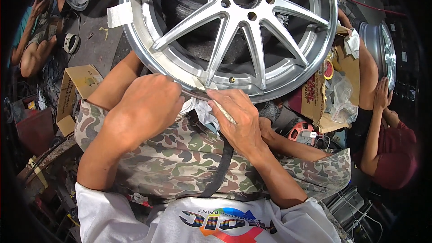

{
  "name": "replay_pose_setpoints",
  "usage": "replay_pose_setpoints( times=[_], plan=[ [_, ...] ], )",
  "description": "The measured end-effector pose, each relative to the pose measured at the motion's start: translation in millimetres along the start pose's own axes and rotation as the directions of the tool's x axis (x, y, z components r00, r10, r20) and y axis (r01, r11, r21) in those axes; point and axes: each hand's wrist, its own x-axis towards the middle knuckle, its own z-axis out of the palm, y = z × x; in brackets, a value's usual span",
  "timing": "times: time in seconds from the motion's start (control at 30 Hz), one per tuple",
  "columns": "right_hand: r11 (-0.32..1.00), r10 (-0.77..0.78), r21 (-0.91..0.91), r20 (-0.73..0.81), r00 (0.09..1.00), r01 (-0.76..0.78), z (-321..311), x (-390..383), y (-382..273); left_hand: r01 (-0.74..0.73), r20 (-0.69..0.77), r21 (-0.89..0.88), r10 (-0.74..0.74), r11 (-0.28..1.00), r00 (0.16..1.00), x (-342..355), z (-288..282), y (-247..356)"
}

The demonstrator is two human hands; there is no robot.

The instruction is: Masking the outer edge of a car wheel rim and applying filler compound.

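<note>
A silver multi-spoke wheel rim (234,27) lies in front of me, its near edge above my lap. Pale masking tape (167,65) runs along its left inner lip down to the near edge. My left hand (146,101) is closed in a fist against the near-left edge; whatever its fingers hold is hidden. My right hand (243,116) grips a slim beige tool (224,113), pen-like, with its front end by the fingertips at the lip. Crumpled white cloth or paper (204,110) sits under the rim between both hands. A brass-coloured valve stem (231,80) shows right of my fingers.
White tape pieces (119,14) stick out from the rim's left edge. Cardboard boxes stand left (74,90) and right (317,103), the right one holding clear plastic. A red-orange device (300,133) with cables lies below it. Other people sit at both sides near more rims (380,49).
</note>
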Motion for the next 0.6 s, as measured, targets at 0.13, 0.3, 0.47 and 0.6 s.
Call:
replay_pose_setpoints(
  times=[0.13, 0.3, 0.47, 0.6],
  plan=[
    [0.999, -0.001, -0.050, 0.044, 0.999, 0.003, -1.3, -1.9, 1.1, -0.016, -0.030, -0.021, 0.016, 1.000, 0.999, 2.2, -1.2, 1.1],
    [0.989, 0.010, -0.146, 0.094, 0.996, 0.003, -28.4, -17.6, 4.0, -0.137, -0.078, -0.087, 0.130, 0.987, 0.988, 8.1, 8.9, 13.5],
    [0.981, -0.016, -0.191, 0.048, 0.999, 0.025, -66.9, -32.5, -7.4, -0.148, 0.066, -0.126, 0.157, 0.981, 0.985, 18.2, 32.7, 26.0],
    [0.984, -0.030, -0.173, 0.009, 1.000, 0.031, -86.0, -41.3, -15.4, -0.153, 0.123, -0.029, 0.155, 0.988, 0.980, 31.8, 66.9, 24.9]
  ],
)
